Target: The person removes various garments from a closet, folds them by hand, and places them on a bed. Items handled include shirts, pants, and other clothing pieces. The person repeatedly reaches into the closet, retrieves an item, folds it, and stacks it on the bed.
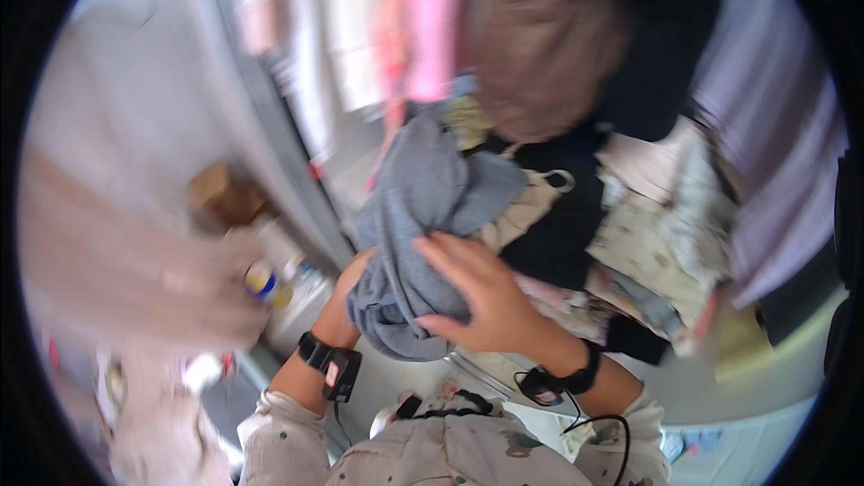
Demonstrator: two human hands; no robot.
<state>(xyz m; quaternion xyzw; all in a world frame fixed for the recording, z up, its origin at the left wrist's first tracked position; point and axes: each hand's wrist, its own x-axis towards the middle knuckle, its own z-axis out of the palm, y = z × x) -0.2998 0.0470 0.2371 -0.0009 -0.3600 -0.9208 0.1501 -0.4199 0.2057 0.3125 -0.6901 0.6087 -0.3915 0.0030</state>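
Note:
A bundled grey knit garment is held up before my chest. My left hand goes under its left side, the fingers hidden by the cloth. Across the front right of the bundle lies my right hand, thumb and fingers spread as they press on the fabric. Just beyond the bundle are a beige strapped garment and a black cloth. Black straps with small devices and cables circle both my wrists.
Hanging clothes, among them a pink one, a brown one and a lavender one, line the wardrobe. To the right is a pile of crumpled clothes. A brown box and a blue-and-yellow container stand left, blurred.

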